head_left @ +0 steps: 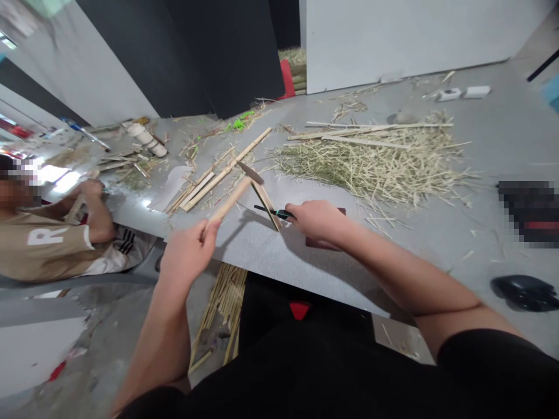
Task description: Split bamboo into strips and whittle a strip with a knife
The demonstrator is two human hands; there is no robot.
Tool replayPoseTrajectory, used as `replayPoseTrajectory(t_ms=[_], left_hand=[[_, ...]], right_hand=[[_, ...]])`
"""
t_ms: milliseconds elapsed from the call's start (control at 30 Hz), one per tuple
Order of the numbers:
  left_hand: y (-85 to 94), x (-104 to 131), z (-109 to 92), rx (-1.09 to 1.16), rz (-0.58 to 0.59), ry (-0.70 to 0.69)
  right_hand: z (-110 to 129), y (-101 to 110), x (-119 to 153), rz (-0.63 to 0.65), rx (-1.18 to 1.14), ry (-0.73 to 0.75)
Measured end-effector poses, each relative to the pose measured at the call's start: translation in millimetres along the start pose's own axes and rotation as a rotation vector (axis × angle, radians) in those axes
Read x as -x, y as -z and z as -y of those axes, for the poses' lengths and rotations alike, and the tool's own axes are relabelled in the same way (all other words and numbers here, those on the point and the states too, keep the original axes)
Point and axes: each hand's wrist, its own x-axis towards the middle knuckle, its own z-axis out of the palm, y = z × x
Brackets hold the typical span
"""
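My left hand (190,247) is closed round a pale wooden stick (233,201), which slants up to the right; a rounded dark piece (250,173) shows at its far end. My right hand (312,220) grips the dark handle of a knife (279,214), its tip pointing left. The knife crosses a split bamboo strip (267,203) standing at a slant above the grey table (244,238). Whether the blade touches the strip I cannot tell. A dark reddish block (325,241) lies partly under my right hand.
Beyond my right hand lies a heap of thin shavings (371,166). Longer bamboo pieces (227,169) rest behind the stick. At the left sits a person in a tan shirt (52,244). Bamboo strips (222,302) lie below the table edge. Two white objects (476,92) are at the back right.
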Motion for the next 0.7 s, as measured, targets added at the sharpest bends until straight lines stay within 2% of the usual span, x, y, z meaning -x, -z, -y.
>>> replayPoseTrajectory(t_ms=[67, 100, 133, 233, 300, 400, 533, 700], left_hand=[[-3.6, 1, 0, -0.018, 0.116, -0.028], [-6.0, 2, 0, 0.006, 0.129, -0.034], [-8.6, 3, 1, 0.05, 0.107, -0.027], [-15.6, 4, 6, 0.211, -0.057, 0.054], [-18.6, 4, 10, 0.232, -0.139, 0.092], [-21.0, 1, 16, 0.179, -0.14, 0.085], [-23.9, 0, 26, 0.207, -0.106, 0.109], [-24.7, -1, 40, 0.335, -0.174, 0.21]], right_hand=[[0, 1, 1, 0.0, 0.003, -0.005], [1, 2, 1, 0.008, 0.004, -0.006], [2, 3, 1, 0.028, 0.004, -0.008], [5, 4, 0, 0.111, 0.021, 0.0], [7, 3, -3, 0.112, 0.045, 0.013], [10, -1, -6, 0.068, 0.058, 0.014], [7, -2, -6, 0.102, 0.092, -0.017], [3, 15, 2, 0.031, 0.096, -0.036]])
